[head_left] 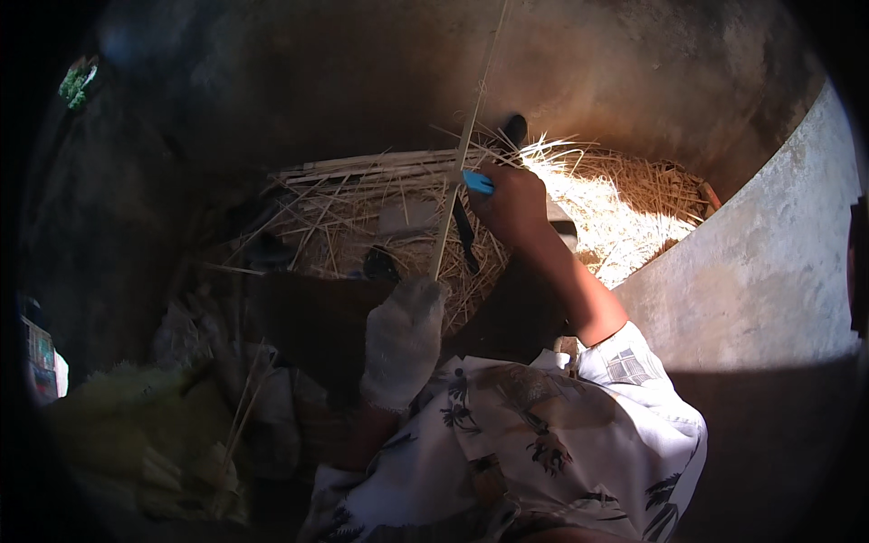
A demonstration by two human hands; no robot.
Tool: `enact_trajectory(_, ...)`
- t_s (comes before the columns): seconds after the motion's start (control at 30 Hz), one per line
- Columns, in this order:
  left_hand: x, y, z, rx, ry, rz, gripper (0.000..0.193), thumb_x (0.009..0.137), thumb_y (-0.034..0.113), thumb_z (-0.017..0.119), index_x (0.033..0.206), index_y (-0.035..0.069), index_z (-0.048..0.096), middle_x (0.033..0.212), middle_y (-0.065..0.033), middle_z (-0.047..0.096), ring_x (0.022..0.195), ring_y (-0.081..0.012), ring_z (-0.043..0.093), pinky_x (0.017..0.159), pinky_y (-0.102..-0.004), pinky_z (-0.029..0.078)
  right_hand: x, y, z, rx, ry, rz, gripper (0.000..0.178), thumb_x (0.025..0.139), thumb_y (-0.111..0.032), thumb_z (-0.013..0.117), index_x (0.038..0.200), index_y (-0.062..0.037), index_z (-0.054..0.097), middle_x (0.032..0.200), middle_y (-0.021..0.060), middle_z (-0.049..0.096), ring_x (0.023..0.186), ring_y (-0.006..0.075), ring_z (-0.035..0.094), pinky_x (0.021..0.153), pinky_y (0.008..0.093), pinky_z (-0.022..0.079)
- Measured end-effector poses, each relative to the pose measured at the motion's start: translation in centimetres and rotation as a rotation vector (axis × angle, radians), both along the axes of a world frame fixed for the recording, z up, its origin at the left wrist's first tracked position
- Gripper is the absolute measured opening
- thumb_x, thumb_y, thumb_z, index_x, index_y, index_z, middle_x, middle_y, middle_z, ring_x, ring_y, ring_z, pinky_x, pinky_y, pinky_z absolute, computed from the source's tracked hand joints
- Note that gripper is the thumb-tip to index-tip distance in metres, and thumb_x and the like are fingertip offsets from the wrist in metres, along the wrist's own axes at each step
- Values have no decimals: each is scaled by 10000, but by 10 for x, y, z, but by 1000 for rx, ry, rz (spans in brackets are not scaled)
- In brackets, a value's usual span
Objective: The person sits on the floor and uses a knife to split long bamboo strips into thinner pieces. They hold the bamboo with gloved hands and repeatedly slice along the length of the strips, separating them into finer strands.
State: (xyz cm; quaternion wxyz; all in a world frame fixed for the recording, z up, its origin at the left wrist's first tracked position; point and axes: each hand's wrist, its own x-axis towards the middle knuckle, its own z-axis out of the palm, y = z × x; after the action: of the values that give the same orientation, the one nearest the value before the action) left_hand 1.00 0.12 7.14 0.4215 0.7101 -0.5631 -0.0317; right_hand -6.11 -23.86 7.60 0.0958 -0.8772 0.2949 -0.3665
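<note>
A long, thin pale strip [467,136], which looks like split bamboo, runs up from my left hand to the top of the view. My left hand [405,339], covered by a whitish glove or cloth, is closed around the strip's lower end; its fingers are not distinct. Farther up, my right hand [511,201] is closed on a small blue tool [478,182] that looks like a cutter knife. The tool's end lies against the strip; its blade cannot be made out. A dark narrow piece [464,237] hangs just below it.
Loose pale strips and shavings [625,195] cover the floor ahead, brightly sunlit at the right. A concrete wall [362,81] curves behind them, and a lighter wall [751,281] rises at right. Yellowish sacking [136,434] lies at lower left in shade.
</note>
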Motion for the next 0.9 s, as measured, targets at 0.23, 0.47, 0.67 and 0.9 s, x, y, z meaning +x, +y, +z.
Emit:
enact_trajectory(0.23, -1, -3, -4, 68, 100, -10, 75, 994, 78, 539, 1026, 31, 588, 914, -196, 626, 769, -398, 655, 629, -477, 538, 9, -8, -20, 79, -76, 31, 181, 843, -267, 694, 834, -87, 700, 673, 173, 653, 678, 381, 678, 637, 478, 532)
enact_trajectory(0.47, -10, 2, -2, 66, 209, -40, 158, 1028, 181, 527, 1015, 33, 580, 793, -187, 613, 691, -406, 635, 554, -427, 511, 19, -75, 14, 232, -39, -286, 220, 862, -289, 674, 902, -83, 740, 825, 175, 719, 808, 392, 702, 736, 486, 565)
enact_trajectory(0.67, -7, -1, 22, 117, 984, 62, 236, 1040, 266, 564, 952, 51, 605, 555, -20, 508, 433, -131, 484, 402, -273, 356, -11, 43, -26, 25, 111, 143, 101, 784, -218, 700, 847, -142, 720, 775, 108, 716, 721, 328, 716, 655, 449, 570)
enact_trajectory(0.9, -15, 2, 22, 143, 845, 68, 236, 1040, 266, 571, 962, 48, 609, 554, 8, 492, 448, -90, 487, 415, -274, 376, -6, 7, -4, -64, 117, -30, 154, 785, -259, 750, 854, -123, 730, 708, 127, 695, 678, 333, 702, 621, 432, 551)
